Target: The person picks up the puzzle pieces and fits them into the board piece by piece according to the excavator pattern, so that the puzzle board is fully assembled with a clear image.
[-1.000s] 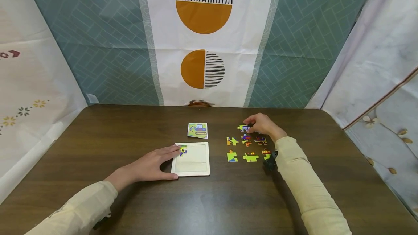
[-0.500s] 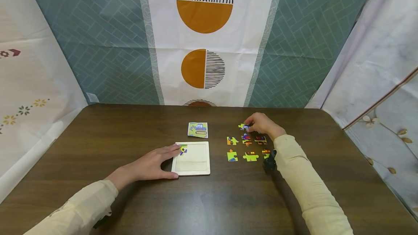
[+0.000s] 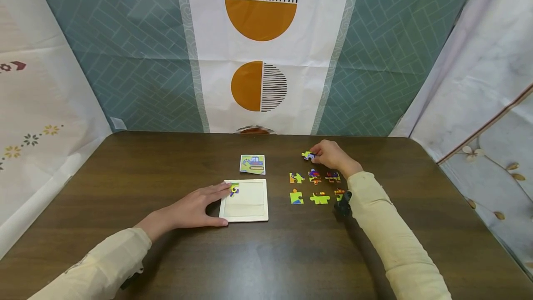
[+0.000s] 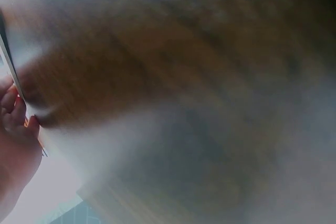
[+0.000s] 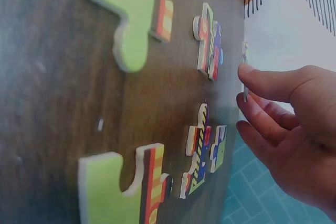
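Note:
My left hand [image 3: 193, 207] rests on the left side of a white square puzzle tray [image 3: 244, 219], fingers extended over its upper left and thumb at its lower left corner. A green and purple puzzle piece [image 3: 235, 190] lies in the tray's upper left corner by the fingertips. My right hand [image 3: 334, 156] pinches another puzzle piece [image 3: 308, 155] between thumb and fingers. In the right wrist view this pinched piece [image 5: 245, 51] shows edge-on, raised off the table. Only part of the left hand [image 4: 18, 145] shows at the left wrist view's edge.
Several loose pieces, such as a green one [image 3: 319, 198] and a striped one [image 3: 332, 177], lie in rows on the brown table [image 3: 250, 263] near the right forearm. A picture card of a digger [image 3: 252, 164] lies behind the tray. Patterned cloths [image 3: 258, 50] hang behind the table.
My right hand has lifted the pinched puzzle piece and carried it slightly away from the other loose pieces. My left hand stays on the tray.

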Demonstrator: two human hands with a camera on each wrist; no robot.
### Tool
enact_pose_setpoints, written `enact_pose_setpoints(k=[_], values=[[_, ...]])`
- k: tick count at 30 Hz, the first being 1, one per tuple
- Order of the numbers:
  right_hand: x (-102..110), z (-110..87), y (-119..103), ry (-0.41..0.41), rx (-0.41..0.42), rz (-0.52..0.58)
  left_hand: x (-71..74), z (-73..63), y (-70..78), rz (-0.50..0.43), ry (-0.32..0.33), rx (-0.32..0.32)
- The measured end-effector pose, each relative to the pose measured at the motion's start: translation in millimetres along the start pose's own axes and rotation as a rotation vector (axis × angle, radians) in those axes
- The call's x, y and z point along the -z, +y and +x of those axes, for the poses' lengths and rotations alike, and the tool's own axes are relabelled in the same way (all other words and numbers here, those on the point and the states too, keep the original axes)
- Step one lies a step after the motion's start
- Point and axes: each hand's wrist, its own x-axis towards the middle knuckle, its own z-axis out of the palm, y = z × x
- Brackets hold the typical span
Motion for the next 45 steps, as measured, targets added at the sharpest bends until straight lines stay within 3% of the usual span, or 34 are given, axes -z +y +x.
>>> enact_pose_setpoints(k=[22,45], values=[[-8.6,-9.6,-24.0,-0.018,0.031,0.13,0.6,0.0,-0.2,-0.007,0.015,-0.013],[-28.7,-13.8,-54.8,-0.078,0.123,0.123,-0.5,0.2,-1.2,0.001,0.011,-0.019]])
